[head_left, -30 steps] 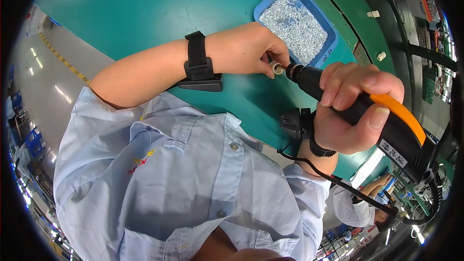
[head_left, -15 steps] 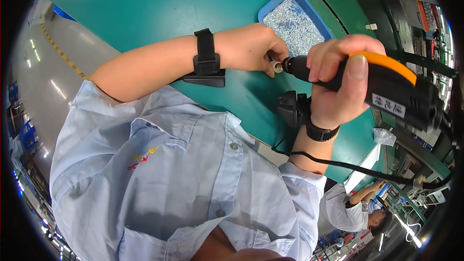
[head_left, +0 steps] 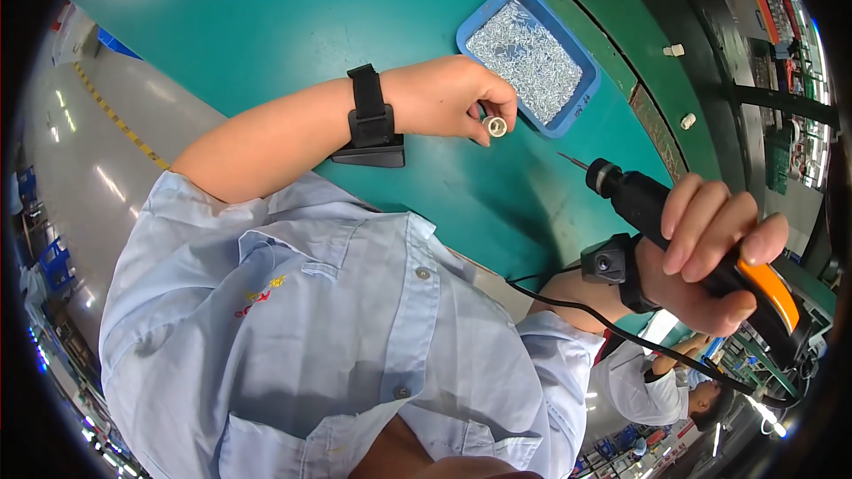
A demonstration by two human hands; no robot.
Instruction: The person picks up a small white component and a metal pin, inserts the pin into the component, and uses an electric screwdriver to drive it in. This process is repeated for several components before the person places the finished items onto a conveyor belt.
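Note:
Between the thumb and fingers of my left hand (head_left: 461, 98) is a small round metal-coloured fitting (head_left: 495, 127), its hollow end facing up. My right hand (head_left: 710, 244) is wrapped round a black and orange electric screwdriver (head_left: 639, 200). The thin bit of the screwdriver points left toward the fitting, with a clear gap between them. Just beyond my left hand lies a blue tray (head_left: 587, 93) full of small silvery screws (head_left: 532, 58). Part of the fitting is hidden by my fingers.
The green table (head_left: 293, 9) stretches away to the left, with a raised green ledge (head_left: 612, 27) behind the tray. Two small pale fittings (head_left: 674, 51) lie on that ledge. A black cable (head_left: 612, 324) runs across my right forearm. Another person (head_left: 639, 381) sits at the lower right.
My right hand has drawn the screwdriver back to the right, off the fitting, so its bit now shows. My left hand has shifted slightly left and down, still pinching the fitting.

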